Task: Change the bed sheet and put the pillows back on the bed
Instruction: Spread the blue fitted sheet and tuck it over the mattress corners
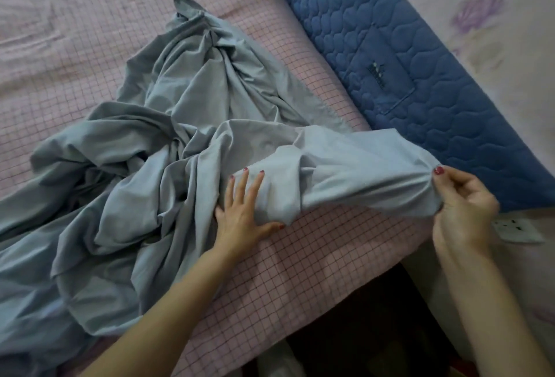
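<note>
A crumpled pale blue-grey sheet (168, 142) lies in a heap on the bed, over a pink checked sheet (315, 256) that covers the mattress. My left hand (243, 211) rests on the blue-grey sheet near the bed's corner, fingers straight and spread, thumb under a fold. My right hand (462, 205) pinches a gathered corner of the same sheet and holds it up off the bed, stretching the cloth to the right. No pillows are in view.
A blue quilted headboard cover (405, 55) runs along the bed's right side, against a pale flowered wall (495, 16). A white wall socket (516, 229) sits below it. A dark gap (375, 325) lies beside the mattress corner.
</note>
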